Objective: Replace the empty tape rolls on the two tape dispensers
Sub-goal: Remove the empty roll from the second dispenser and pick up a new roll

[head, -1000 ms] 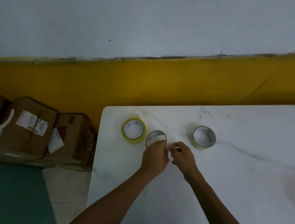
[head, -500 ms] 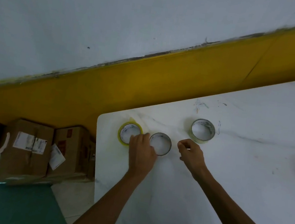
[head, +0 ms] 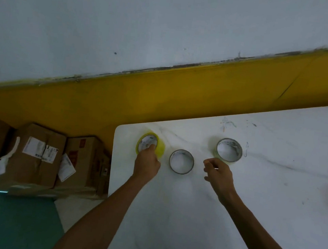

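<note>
Left hand (head: 147, 163) grip: closed on yellow tape roll (head: 149, 145), a finger inside its core, near far left corner of white tabletop (head: 188, 220). Right hand (head: 219, 175) grip: fingers curled loosely, empty, just short of pale tape roll (head: 229, 150). Bare core ring (head: 181, 161) flat between both hands, untouched. Cardboard boxes (head: 39, 154) on floor left of tabletop.
</note>
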### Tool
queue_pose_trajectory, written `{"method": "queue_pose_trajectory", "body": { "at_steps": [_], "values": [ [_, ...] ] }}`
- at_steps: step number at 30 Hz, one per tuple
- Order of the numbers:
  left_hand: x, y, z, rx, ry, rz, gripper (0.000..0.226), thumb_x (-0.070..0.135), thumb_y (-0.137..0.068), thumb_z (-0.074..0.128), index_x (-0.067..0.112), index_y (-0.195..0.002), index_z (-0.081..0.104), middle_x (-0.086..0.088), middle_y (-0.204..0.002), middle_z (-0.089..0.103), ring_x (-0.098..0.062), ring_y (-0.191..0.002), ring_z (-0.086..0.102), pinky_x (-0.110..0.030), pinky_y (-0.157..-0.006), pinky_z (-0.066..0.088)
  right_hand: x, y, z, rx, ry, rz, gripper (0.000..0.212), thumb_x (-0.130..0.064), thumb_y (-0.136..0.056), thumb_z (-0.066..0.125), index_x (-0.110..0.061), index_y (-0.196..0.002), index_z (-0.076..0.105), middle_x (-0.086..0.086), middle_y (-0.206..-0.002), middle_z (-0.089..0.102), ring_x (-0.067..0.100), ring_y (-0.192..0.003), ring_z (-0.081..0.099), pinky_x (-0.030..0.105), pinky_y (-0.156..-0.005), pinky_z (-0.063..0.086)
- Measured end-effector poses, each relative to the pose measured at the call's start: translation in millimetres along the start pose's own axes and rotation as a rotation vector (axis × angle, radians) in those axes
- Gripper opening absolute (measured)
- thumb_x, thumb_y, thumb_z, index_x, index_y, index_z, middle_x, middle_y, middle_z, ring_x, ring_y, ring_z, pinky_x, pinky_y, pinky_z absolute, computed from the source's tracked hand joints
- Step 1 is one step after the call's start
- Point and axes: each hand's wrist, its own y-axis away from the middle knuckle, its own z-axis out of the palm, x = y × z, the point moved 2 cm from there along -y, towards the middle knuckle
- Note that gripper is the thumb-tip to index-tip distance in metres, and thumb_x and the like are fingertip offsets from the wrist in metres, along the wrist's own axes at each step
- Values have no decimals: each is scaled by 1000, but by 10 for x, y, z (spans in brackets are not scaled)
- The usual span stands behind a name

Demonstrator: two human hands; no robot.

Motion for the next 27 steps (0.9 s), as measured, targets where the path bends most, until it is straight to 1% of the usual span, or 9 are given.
{"method": "queue_pose_trajectory", "body": {
  "at_steps": [2, 3, 4, 7, 11, 16, 19, 22, 27],
  "values": [
    [112, 27, -169, 44, 185, -45, 46, 7, -93, 49, 4, -139, 44, -25, -120, 61, -40, -108, 59, -40, -88, 49, -180, 44, -31, 2, -17, -55, 19, -25, -94, 53, -11, -93, 65, 3, -85, 67, 26, -87, 68, 49, -84, 59],
    [183, 53, -262, 56, 267, -57, 48, 8, -94, 49, 5, -141, 43, -23, -115, 63, -38, -104, 60, -38, -85, 49, -286, 71, -40, -4, -32, -85, 20, -27, -95, 53, -11, -94, 66, 4, -87, 68, 27, -89, 68, 47, -82, 60],
    [266, 85, -356, 62, 335, -55, 44, 8, -93, 50, 3, -137, 48, -21, -105, 64, -36, -96, 61, -36, -78, 49, -402, 100, -43, -14, -51, -117, 21, -28, -95, 53, -11, -95, 66, 6, -89, 68, 27, -91, 68, 44, -80, 61],
    [543, 260, -622, 41, 527, -40, 13, 10, -90, 54, 3, -96, 64, -10, -78, 59, -24, -74, 54, -30, -57, 40, -778, 226, -7, -42, -67, -241, 24, -35, -96, 53, -14, -95, 64, 10, -92, 69, 26, -92, 67, 40, -76, 61],
    [966, 512, -886, -32, 742, 38, 16, 13, -93, 53, 16, -102, 66, -6, -93, 66, -15, -80, 57, -25, -65, 45, -1205, 431, 44, -61, -86, -368, 26, -41, -94, 53, -18, -92, 65, 9, -91, 70, 23, -88, 67, 37, -72, 60],
    [1302, 717, -1004, -126, 832, 101, 22, 17, -95, 55, 10, -113, 65, -15, -110, 68, -28, -104, 62, -38, -87, 51, -1348, 645, -157, 103, -50, -477, 34, -34, -95, 55, -3, -87, 68, 21, -79, 66, 18, -69, 54, 34, -63, 44],
    [1430, 804, -961, -157, 872, 74, 18, 18, -92, 55, 12, -103, 67, -17, -111, 66, -33, -108, 59, -50, -97, 51, -1282, 770, -355, 114, -45, -480, 34, -32, -95, 55, -2, -88, 69, 23, -81, 67, 22, -70, 55, 37, -63, 45],
    [1596, 910, -853, -173, 865, 37, 15, 27, -94, 50, 25, -86, 63, -14, -109, 64, -32, -107, 59, -54, -97, 50, -1137, 899, -547, 149, -46, -457, 31, -32, -96, 55, -6, -93, 71, 16, -85, 69, 30, -81, 62, 45, -72, 53],
    [1956, 1131, -623, -183, 823, 36, 25, 38, -95, 49, 30, -71, 54, 9, -83, 57, -19, -93, 57, -46, -91, 55, -852, 1146, -919, 218, -109, -410, 28, -32, -95, 55, -10, -91, 72, 9, -83, 69, 24, -81, 62, 43, -73, 52]
  ]
}}
